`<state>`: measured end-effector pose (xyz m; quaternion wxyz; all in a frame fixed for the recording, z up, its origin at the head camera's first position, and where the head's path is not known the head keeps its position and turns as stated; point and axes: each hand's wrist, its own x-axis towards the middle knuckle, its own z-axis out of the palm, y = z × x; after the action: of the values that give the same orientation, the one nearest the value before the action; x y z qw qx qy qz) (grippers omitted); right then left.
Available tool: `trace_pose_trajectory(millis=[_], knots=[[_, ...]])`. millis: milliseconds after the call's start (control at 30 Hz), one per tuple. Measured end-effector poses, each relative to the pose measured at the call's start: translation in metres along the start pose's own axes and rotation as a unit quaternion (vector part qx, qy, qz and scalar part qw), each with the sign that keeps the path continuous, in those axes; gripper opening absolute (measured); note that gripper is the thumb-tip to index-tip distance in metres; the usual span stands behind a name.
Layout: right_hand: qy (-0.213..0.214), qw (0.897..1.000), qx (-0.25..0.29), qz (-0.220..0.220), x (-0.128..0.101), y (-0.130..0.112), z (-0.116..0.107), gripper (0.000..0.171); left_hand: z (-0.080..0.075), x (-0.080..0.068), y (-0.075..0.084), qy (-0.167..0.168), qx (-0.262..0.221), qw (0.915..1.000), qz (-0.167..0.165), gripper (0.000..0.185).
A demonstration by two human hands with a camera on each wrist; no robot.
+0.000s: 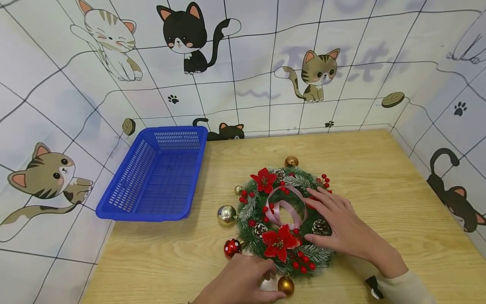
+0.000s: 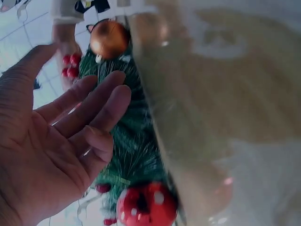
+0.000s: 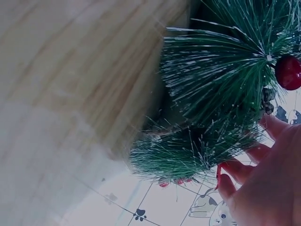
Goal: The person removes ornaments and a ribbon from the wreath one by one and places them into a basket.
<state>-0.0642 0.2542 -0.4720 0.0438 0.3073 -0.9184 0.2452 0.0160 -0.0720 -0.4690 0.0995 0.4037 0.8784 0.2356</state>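
A green Christmas wreath (image 1: 248,207) lies on the table, dressed with red poinsettias (image 1: 279,243), frosted sprigs, red berries and pine cones. Pink ribbon (image 1: 291,211) loops at its centre. My right hand (image 1: 343,223) rests over the wreath's right side, fingers spread and thumb near a pine cone (image 1: 321,227). At the front edge, my left hand (image 1: 243,278) is between a spotted red bauble (image 1: 232,248) and an orange-gold bauble (image 1: 286,286). In the left wrist view, the left hand's loosely bent fingers (image 2: 106,106) have nothing between them and overlap the greenery.
Left of the wreath, a blue plastic basket (image 1: 142,217) with slotted sides stands near the back. A shiny gold bauble (image 1: 227,215) and a smaller one (image 1: 238,190) sit along the wreath's left, a copper bauble (image 1: 291,161) behind it. Cat-patterned walls (image 1: 258,93) border the wooden table (image 1: 379,169).
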Motion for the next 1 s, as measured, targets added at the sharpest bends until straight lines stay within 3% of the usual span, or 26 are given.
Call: trace_pose_trajectory(millis=[167,367,633,833,1000], knots=[[0.009,1.000,-0.007,-0.006,0.000,0.002,0.005,0.085,0.009,0.005,0.001,-0.024,-0.018,0.9995,0.001,0.047],[0.016,1.000,-0.015,-0.004,0.000,0.005,0.007,0.085,0.013,0.010,0.002,-0.034,-0.017,0.9991,-0.015,0.041],[-0.013,1.000,-0.017,0.023,0.002,0.003,0.011,0.086,0.017,0.014,0.009,0.001,0.060,0.9978,-0.027,0.039],[-0.015,0.999,-0.022,0.032,0.002,0.003,0.012,0.086,0.018,0.019,0.011,-0.004,0.112,0.9930,-0.039,0.040],[-0.018,0.999,-0.025,0.035,0.001,0.003,0.012,0.087,0.018,0.018,0.011,0.001,0.135,0.9905,-0.029,0.033]])
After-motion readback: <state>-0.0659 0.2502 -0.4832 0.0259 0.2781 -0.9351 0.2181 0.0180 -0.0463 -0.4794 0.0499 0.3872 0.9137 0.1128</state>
